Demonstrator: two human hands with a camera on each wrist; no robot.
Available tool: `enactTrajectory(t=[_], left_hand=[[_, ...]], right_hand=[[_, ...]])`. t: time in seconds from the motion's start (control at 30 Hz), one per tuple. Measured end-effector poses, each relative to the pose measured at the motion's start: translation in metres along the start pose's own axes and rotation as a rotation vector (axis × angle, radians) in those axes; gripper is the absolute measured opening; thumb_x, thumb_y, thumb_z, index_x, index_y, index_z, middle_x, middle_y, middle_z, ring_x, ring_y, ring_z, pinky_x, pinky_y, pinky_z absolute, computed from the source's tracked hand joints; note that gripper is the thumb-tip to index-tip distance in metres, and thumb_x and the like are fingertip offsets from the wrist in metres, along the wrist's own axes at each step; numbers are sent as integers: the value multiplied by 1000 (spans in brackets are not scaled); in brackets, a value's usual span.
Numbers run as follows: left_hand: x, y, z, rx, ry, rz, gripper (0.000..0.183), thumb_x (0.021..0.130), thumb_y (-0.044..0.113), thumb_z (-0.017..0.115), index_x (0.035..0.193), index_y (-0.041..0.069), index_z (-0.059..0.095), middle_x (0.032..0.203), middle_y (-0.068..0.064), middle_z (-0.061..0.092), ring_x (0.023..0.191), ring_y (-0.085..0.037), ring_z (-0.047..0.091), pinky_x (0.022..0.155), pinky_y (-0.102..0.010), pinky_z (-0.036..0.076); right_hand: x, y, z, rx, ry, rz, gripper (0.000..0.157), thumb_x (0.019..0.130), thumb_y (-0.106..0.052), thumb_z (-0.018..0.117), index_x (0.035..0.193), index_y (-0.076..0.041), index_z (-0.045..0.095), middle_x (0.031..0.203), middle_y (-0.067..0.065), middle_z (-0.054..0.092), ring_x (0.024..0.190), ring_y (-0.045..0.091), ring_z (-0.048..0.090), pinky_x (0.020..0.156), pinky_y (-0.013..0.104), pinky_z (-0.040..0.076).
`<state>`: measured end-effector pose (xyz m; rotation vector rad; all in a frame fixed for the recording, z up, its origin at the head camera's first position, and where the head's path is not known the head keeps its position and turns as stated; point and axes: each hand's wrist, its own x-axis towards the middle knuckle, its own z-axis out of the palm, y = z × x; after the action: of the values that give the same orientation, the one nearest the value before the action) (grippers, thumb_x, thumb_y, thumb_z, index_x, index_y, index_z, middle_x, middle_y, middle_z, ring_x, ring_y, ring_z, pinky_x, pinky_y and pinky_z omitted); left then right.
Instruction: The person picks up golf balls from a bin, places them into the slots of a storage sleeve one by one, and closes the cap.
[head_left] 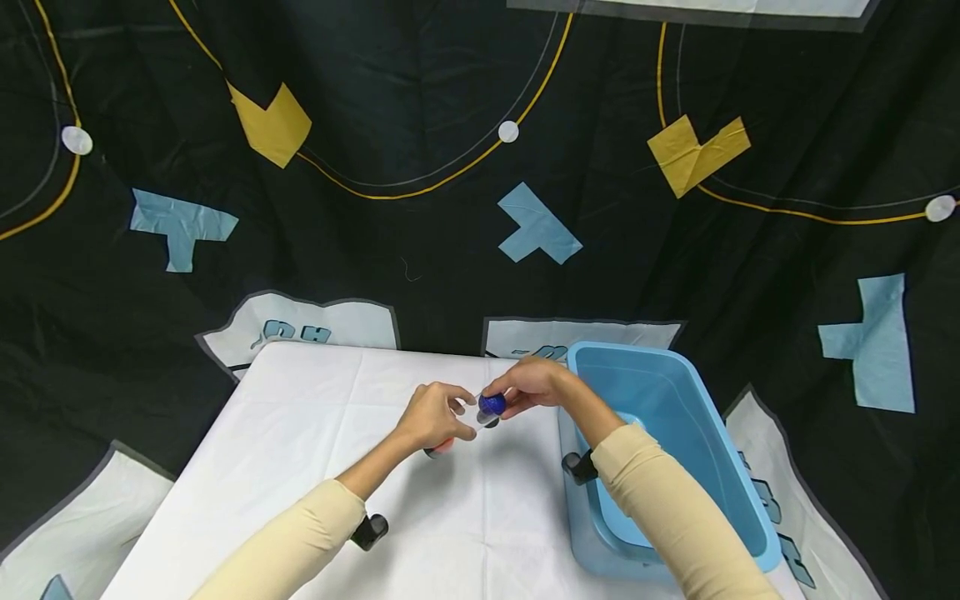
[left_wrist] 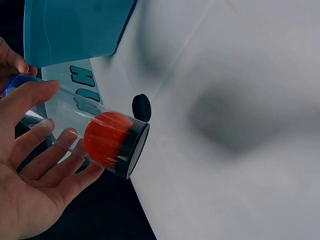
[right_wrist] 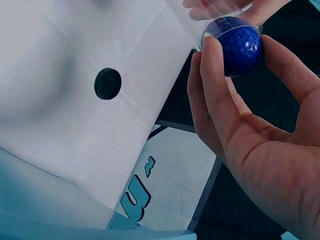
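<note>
Cream sleeves reach in over the near edge of the white-covered table, the forearms angled toward each other. Along the table's right edge stands a light-blue bin, beneath the right forearm. Toward the table's far edge, just left of the bin, the two hands meet above the cloth. Held there is a clear tube: the left hand grasps its wall, thumb on one side and fingers on the other. A red ball lies inside, against the tube's black end. At the opposite mouth the right hand pinches a blue ball, which appears partly within the rim. Smallest of all, a black cap lies on the table near its far edge, below the tube.

Loading seems the likelier step, though withdrawing the blue ball cannot be ruled out. If loading, the next move calls for a steady tube and a gentle push through the mouth before releasing; capping would then remain.
</note>
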<state>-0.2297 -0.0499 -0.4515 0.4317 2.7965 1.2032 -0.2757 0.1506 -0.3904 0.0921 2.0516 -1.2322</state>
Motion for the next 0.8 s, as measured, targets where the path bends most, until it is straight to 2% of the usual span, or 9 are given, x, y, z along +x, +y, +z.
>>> enactTrajectory(t=[0.23,0.43,0.6,0.8], left_hand=[[-2,-2,-1,-5,-1,-4,40,64,18,94,101,16,79,94,-10,78,87,-19,72,84,-41,57],[-3,-3,-3,-3,8,3,41,63,18,93,101,14,80,95,-12,78,85,-18,71,82,-40,57],[-3,-4,-5,-9,8,5,41,62,17,93,100,15,79,90,-10,78,81,-16,69,74,-33,55],[-4,-5,-6,-23,-1,-12,40,64,15,93,102,15,79,91,-8,78,80,-17,70,66,-27,55]], right_hand=[[1,1,2,14,-20,21,37,93,-24,74,117,3,70,107,19,74,86,26,76,81,33,61],[-2,1,2,20,-33,13,38,94,-24,72,120,3,69,105,17,72,76,21,73,85,38,60],[-6,1,-6,27,0,-13,42,92,-23,72,124,4,66,113,20,63,90,25,66,88,42,60],[-18,5,-27,36,58,-23,44,94,-25,71,127,3,64,117,18,65,97,28,66,90,41,60]])
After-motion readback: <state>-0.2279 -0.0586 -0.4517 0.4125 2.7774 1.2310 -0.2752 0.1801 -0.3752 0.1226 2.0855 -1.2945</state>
